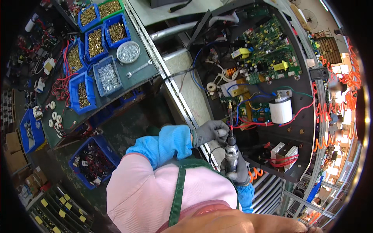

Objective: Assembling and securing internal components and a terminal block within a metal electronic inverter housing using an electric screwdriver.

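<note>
My right hand (pixel 240 171), in a grey glove, is wrapped around a silver power screwdriver (pixel 231 152). Its long thin bit points away from me, over the wiring inside a black metal chassis (pixel 293 93). A brass-coloured piece (pixel 230 105) shows at the far end of the bit. Just left of the bit is my left hand (pixel 213 133), also gloved in grey, its fingers curled together; what they hold, if anything, is hidden. Red wires (pixel 256 124) and a white cylindrical capacitor (pixel 280 110) lie beyond the tool, near green circuit boards (pixel 272 50).
On the left bench, blue bins (pixel 82 92) hold brass fasteners, beside a round white dish (pixel 128 52) of silver hardware and a wrench (pixel 139 68). A metal rail (pixel 178 97) runs between bench and chassis. A blue crate (pixel 95 161) of wired parts stands lower left. Orange coiled hoses (pixel 320 143) hang right.
</note>
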`<act>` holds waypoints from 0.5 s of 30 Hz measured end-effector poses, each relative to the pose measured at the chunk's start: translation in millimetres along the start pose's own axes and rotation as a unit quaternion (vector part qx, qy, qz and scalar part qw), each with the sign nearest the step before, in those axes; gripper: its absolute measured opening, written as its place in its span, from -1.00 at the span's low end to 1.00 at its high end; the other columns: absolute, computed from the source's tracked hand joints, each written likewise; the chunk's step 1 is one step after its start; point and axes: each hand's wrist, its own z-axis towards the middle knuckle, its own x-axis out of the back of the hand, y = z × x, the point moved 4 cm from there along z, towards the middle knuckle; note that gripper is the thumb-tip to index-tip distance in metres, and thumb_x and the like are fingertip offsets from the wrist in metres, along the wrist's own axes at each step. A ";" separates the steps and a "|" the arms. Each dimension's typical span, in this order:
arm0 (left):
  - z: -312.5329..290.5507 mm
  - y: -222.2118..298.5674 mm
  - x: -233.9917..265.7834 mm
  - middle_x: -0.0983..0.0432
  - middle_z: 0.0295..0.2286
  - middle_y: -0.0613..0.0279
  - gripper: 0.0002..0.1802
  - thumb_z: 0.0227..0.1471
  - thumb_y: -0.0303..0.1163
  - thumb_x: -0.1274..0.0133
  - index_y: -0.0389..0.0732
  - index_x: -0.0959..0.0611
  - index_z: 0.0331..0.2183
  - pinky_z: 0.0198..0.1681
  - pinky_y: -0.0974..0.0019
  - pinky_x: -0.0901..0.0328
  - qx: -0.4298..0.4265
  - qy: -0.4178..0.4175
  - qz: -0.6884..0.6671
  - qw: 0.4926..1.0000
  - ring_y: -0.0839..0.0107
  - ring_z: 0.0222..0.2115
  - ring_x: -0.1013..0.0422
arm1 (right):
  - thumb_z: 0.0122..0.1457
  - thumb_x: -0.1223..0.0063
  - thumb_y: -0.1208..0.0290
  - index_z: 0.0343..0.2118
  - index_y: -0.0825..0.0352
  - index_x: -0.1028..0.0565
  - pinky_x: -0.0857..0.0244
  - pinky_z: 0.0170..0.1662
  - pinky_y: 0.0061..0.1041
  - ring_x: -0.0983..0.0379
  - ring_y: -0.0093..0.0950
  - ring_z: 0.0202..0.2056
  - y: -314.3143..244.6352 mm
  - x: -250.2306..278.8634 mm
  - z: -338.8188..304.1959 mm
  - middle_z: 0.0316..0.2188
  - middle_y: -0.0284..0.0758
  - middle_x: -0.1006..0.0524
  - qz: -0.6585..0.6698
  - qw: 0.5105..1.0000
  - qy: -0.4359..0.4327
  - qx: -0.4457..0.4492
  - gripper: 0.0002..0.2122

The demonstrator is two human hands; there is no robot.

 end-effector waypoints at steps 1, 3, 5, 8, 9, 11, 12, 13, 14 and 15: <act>1.1 -3.4 -1.0 -0.45 -0.32 0.20 -0.81 0.13 -0.45 0.05 -0.31 -0.47 -0.20 -0.12 0.23 -0.40 0.005 -0.015 -0.020 1.000 0.37 -0.27 -0.44 | -0.43 -0.22 0.56 0.06 0.32 -0.18 -0.36 -0.41 -0.52 -0.42 -0.50 -0.50 3.5 3.0 -0.5 -0.47 -0.28 -0.45 -0.019 1.000 -0.009 0.004 -0.20; -0.1 -6.5 -3.7 -0.46 -0.31 0.21 -0.81 0.16 -0.41 0.08 -0.30 -0.47 -0.20 -0.11 0.25 -0.40 0.040 -0.021 -0.036 0.998 0.39 -0.25 -0.44 | -0.44 -0.22 0.56 0.01 0.34 -0.21 -0.37 -0.39 -0.52 -0.44 -0.50 -0.49 4.9 2.2 -4.3 -0.46 -0.27 -0.46 0.007 1.000 0.009 -0.024 -0.24; -3.1 -10.3 -8.0 -0.45 -0.30 0.24 -0.80 0.16 -0.40 0.09 -0.27 -0.46 -0.18 -0.12 0.27 -0.40 0.049 -0.052 -0.074 0.995 0.42 -0.24 -0.43 | -0.45 -0.21 0.55 -0.06 0.36 -0.25 -0.39 -0.39 -0.53 -0.45 -0.49 -0.49 7.8 2.5 -7.9 -0.46 -0.27 -0.46 0.010 0.999 0.028 -0.017 -0.30; -2.7 -13.7 -6.4 -0.44 -0.28 0.25 -0.79 0.17 -0.38 0.10 -0.24 -0.45 -0.15 -0.11 0.28 -0.40 0.042 -0.078 -0.055 0.995 0.42 -0.23 -0.43 | -0.44 -0.19 0.56 -0.11 0.36 -0.28 -0.39 -0.40 -0.53 -0.45 -0.50 -0.50 17.6 8.1 -7.6 -0.47 -0.27 -0.47 0.021 1.000 0.001 -0.013 -0.36; -2.9 -15.4 -7.6 -0.44 -0.28 0.25 -0.79 0.17 -0.38 0.10 -0.24 -0.45 -0.15 -0.11 0.28 -0.40 0.043 -0.081 -0.051 0.994 0.42 -0.23 -0.43 | -0.44 -0.19 0.56 -0.11 0.36 -0.28 -0.39 -0.40 -0.53 -0.45 -0.50 -0.50 17.0 8.0 -10.0 -0.47 -0.27 -0.47 0.022 1.000 0.003 -0.009 -0.36; -6.4 -10.9 -12.5 -0.42 -0.25 0.24 -0.77 0.17 -0.37 0.10 -0.22 -0.44 -0.13 -0.10 0.27 -0.40 0.055 -0.112 -0.028 0.992 0.41 -0.22 -0.43 | -0.44 -0.18 0.56 -0.09 0.36 -0.28 -0.38 -0.40 -0.55 -0.44 -0.51 -0.49 16.1 7.4 -12.4 -0.47 -0.29 -0.47 0.045 0.999 0.008 -0.025 -0.35; -7.6 -9.8 -14.2 -0.41 -0.23 0.22 -0.73 0.15 -0.34 0.05 -0.23 -0.42 -0.13 -0.09 0.25 -0.40 0.037 -0.131 -0.043 0.990 0.37 -0.20 -0.43 | -0.44 -0.18 0.56 -0.09 0.36 -0.28 -0.38 -0.40 -0.55 -0.44 -0.51 -0.49 14.0 6.5 -13.0 -0.47 -0.29 -0.47 0.046 0.999 0.008 -0.021 -0.35; -7.6 -11.5 -14.7 -0.41 -0.23 0.22 -0.73 0.15 -0.34 0.05 -0.23 -0.42 -0.13 -0.09 0.25 -0.40 0.037 -0.133 -0.041 0.990 0.37 -0.20 -0.43 | -0.43 -0.18 0.56 -0.08 0.37 -0.28 -0.37 -0.39 -0.56 -0.44 -0.52 -0.48 10.7 5.2 -14.5 -0.47 -0.29 -0.47 0.034 0.999 0.011 -0.015 -0.34; -6.3 -16.2 -13.6 -0.41 -0.22 0.21 -0.70 0.13 -0.31 0.03 -0.23 -0.42 -0.12 -0.09 0.23 -0.40 0.051 -0.130 -0.055 0.989 0.36 -0.19 -0.43 | -0.43 -0.18 0.56 -0.07 0.37 -0.29 -0.36 -0.38 -0.57 -0.44 -0.53 -0.47 8.8 5.0 -15.6 -0.47 -0.30 -0.47 0.022 1.000 0.014 -0.010 -0.34; -4.4 -20.6 -11.5 -0.40 -0.21 0.20 -0.66 0.12 -0.29 0.00 -0.24 -0.41 -0.11 -0.09 0.21 -0.40 0.066 -0.127 -0.069 0.987 0.34 -0.17 -0.43 | -0.43 -0.18 0.56 -0.07 0.37 -0.29 -0.36 -0.38 -0.57 -0.44 -0.53 -0.47 8.9 6.1 -15.9 -0.47 -0.30 -0.47 0.021 1.000 0.015 -0.008 -0.34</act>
